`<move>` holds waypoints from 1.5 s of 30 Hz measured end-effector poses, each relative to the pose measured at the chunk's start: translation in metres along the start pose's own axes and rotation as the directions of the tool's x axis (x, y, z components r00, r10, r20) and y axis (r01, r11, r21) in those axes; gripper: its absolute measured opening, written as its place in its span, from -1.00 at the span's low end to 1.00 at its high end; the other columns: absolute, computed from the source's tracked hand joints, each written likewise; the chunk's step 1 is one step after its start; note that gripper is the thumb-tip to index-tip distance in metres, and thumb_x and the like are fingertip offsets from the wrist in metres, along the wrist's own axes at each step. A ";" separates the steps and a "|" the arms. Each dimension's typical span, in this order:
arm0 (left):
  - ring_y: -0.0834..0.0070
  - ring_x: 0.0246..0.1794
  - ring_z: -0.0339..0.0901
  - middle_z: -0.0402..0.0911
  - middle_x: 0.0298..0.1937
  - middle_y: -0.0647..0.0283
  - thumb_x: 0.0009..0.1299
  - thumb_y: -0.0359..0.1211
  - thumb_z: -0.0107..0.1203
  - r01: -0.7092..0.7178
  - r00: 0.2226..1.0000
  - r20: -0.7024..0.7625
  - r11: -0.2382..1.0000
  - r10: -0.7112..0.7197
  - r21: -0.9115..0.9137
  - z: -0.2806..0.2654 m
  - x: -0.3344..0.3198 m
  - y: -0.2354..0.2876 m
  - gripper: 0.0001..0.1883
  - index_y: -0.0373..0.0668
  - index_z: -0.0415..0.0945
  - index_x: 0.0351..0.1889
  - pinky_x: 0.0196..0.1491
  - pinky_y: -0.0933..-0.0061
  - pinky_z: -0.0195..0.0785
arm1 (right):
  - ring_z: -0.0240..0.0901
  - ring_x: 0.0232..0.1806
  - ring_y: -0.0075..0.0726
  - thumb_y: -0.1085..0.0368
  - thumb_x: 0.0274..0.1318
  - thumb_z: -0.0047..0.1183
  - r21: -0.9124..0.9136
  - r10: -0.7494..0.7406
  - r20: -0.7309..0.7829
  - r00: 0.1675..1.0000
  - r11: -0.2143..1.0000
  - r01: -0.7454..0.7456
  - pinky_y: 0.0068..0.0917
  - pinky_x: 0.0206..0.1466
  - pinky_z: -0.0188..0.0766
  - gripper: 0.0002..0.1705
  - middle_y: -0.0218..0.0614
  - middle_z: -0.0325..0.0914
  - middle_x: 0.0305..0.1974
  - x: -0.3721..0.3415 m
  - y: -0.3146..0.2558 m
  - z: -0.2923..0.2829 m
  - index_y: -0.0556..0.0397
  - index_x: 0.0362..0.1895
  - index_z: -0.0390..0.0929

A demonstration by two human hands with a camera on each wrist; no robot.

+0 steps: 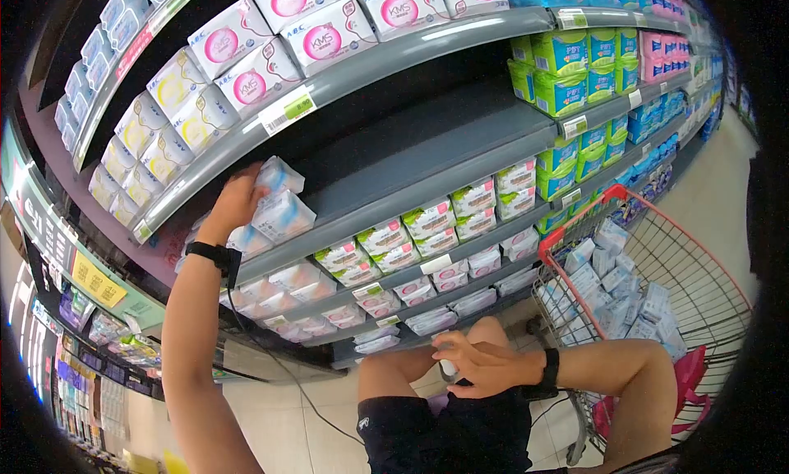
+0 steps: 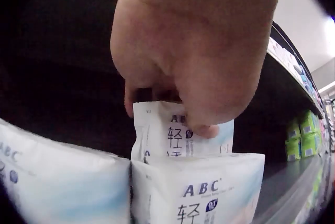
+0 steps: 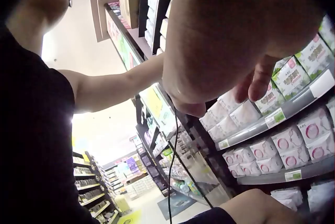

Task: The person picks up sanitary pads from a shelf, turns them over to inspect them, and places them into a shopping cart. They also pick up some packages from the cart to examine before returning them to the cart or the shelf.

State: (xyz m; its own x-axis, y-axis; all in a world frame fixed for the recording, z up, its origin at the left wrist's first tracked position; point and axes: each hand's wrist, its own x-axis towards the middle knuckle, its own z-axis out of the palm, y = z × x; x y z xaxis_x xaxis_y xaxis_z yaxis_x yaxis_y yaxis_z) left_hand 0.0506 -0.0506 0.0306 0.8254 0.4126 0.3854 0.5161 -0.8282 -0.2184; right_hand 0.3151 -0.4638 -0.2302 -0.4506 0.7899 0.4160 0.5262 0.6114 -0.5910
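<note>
My left hand point(image 1: 237, 201) reaches onto a middle shelf and grips a white-and-blue ABC sanitary pad pack point(image 1: 279, 176) from above. In the left wrist view the hand point(image 2: 193, 51) pinches that pack point(image 2: 175, 135), thumb on its printed face and a finger at its far left. Another ABC pack point(image 2: 209, 187) stands right in front of it, with a further pack point(image 2: 68, 182) to its left. My right hand point(image 1: 489, 367) hovers over the lap, fingers loosely bent. From the right wrist view, shelf packs show through the gap between its thumb and fingers point(image 3: 260, 80).
A shopping cart point(image 1: 616, 192) with many white-blue packs stands at the right. Above the left hand runs a shelf edge point(image 1: 362, 63) bearing pink-marked packs. Green packs point(image 1: 563, 96) fill the shelf's far end. A dark cable point(image 1: 304, 392) hangs from the left wrist.
</note>
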 end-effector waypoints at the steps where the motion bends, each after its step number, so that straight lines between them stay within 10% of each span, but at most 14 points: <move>1: -0.14 0.23 0.43 0.51 0.21 -0.20 0.38 -0.33 0.16 0.011 1.000 0.026 1.000 -0.011 -0.007 0.000 0.000 -0.002 -0.45 -0.35 0.36 0.30 0.28 0.09 0.30 | 0.57 -0.26 0.15 0.15 0.12 0.24 0.007 0.046 0.058 0.997 0.999 -0.047 -0.18 -0.32 0.59 -0.17 0.15 0.09 0.28 0.000 -0.002 -0.002 0.20 0.34 0.10; 10: -0.05 0.35 0.36 0.46 0.31 -0.11 0.48 -0.30 0.03 0.188 0.953 0.240 0.982 -0.182 -0.002 0.002 0.003 0.001 -0.50 -0.21 0.36 0.37 0.38 0.02 0.14 | 0.58 -0.38 -0.09 0.17 0.08 0.29 -0.044 0.000 0.014 1.000 0.999 0.000 -0.30 -0.28 0.60 -0.30 -0.02 0.13 0.25 0.001 0.000 -0.002 0.16 0.22 0.26; 13: -0.02 0.40 0.30 0.44 0.35 -0.06 0.52 -0.27 -0.03 0.230 0.931 0.290 0.973 -0.221 0.002 0.013 0.002 -0.008 -0.53 -0.14 0.36 0.38 0.41 -0.01 0.07 | 0.57 -0.21 0.20 0.16 0.15 0.23 -0.006 0.048 0.108 0.993 0.999 -0.047 -0.10 -0.28 0.61 -0.21 0.10 0.10 0.27 0.001 -0.001 -0.005 0.15 0.33 0.09; 24: -0.01 0.39 0.33 0.50 0.30 -0.07 0.58 -0.18 -0.12 0.264 0.898 0.388 0.960 -0.207 -0.097 0.011 0.007 0.001 -0.54 -0.14 0.43 0.35 0.47 0.07 0.05 | 0.57 -0.09 0.21 0.16 0.15 0.21 -0.008 0.018 0.084 0.996 1.000 -0.018 -0.17 -0.16 0.64 -0.18 0.09 0.10 0.27 0.000 0.002 -0.009 0.16 0.37 0.07; 45: -0.08 0.41 0.31 0.36 0.38 -0.22 0.36 0.29 0.00 0.250 0.939 0.233 0.968 -0.251 0.034 0.040 0.011 0.053 -0.02 -0.34 0.17 0.47 0.46 -0.11 0.04 | 0.57 -0.18 0.11 0.14 0.14 0.25 -0.031 0.074 0.119 0.990 0.997 -0.070 -0.18 -0.17 0.61 -0.29 0.00 0.12 0.23 0.003 0.004 -0.004 0.14 0.26 0.22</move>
State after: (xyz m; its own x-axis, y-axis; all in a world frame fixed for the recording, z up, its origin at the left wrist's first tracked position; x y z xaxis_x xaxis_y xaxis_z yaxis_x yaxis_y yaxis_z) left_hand 0.0961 -0.0749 -0.0123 0.6993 0.6839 0.2079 0.7136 -0.6853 -0.1457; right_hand 0.3193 -0.4589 -0.2287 -0.4931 0.8215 0.2863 0.5787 0.5554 -0.5972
